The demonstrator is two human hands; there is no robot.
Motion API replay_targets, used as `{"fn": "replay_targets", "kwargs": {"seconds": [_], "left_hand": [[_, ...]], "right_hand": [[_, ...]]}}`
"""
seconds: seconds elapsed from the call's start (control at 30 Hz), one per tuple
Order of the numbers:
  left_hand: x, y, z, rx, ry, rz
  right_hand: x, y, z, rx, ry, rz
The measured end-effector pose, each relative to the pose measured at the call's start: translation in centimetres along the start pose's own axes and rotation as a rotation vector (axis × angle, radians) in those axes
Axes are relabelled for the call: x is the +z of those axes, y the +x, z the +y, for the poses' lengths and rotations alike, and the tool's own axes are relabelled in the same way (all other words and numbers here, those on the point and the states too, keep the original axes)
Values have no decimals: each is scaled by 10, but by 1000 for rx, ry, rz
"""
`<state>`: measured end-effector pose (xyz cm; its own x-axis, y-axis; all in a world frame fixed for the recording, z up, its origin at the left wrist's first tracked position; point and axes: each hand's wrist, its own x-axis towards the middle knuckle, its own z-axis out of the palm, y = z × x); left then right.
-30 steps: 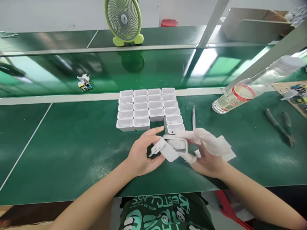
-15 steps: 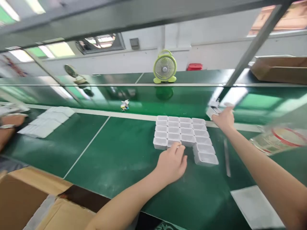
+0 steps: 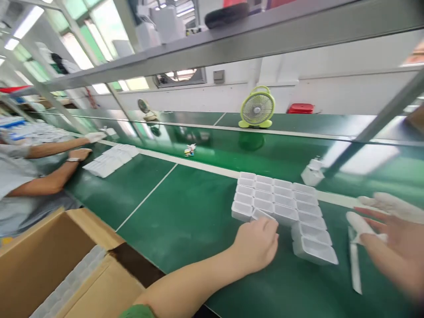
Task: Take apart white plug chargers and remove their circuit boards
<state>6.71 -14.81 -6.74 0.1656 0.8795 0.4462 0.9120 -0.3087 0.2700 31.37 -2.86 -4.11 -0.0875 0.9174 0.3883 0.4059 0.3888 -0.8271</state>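
Observation:
Rows of small translucent white plastic boxes [image 3: 280, 201] stand side by side on the green table. My left hand [image 3: 256, 243] is closed on the rim of one plastic box [image 3: 263, 215] in the front row, which sits slightly askew. To the right of the rows, my right hand [image 3: 391, 234] is blurred, with white coverings on its fingertips; thumb and fingers are apart and nothing shows between them. Below it lies a narrow pale strip [image 3: 355, 265]. Behind the rows, a white box with a plug-like piece on top [image 3: 313, 172] rests by the back strip.
An open cardboard box [image 3: 109, 229] stands at the lower left. A co-worker's arms [image 3: 62, 172] reach beside flat white pieces [image 3: 112, 159]. A green fan [image 3: 257, 108] sits on the ledge behind, under an overhead shelf [image 3: 198, 62]. A small figure [image 3: 190, 150] stands on the back strip.
My right hand has left the white box at the back and come down to the right. My left hand stays at the front row, where its plastic box now sits tilted. The view has swung left.

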Motion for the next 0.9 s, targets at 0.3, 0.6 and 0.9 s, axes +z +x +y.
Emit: {"fn": "replay_targets", "kwargs": {"seconds": [0.3,0.6,0.9], "left_hand": [[-3,2,-5,7,-138,49],[-5,1,-2,18,-176,49],[-7,6,-4,18,-82,138]], "right_hand": [[-1,-28,-34,-353,-374,-441],[4,-34,-42,-338,-463,-614],[5,-38,-45,-247,-398,-674]]}}
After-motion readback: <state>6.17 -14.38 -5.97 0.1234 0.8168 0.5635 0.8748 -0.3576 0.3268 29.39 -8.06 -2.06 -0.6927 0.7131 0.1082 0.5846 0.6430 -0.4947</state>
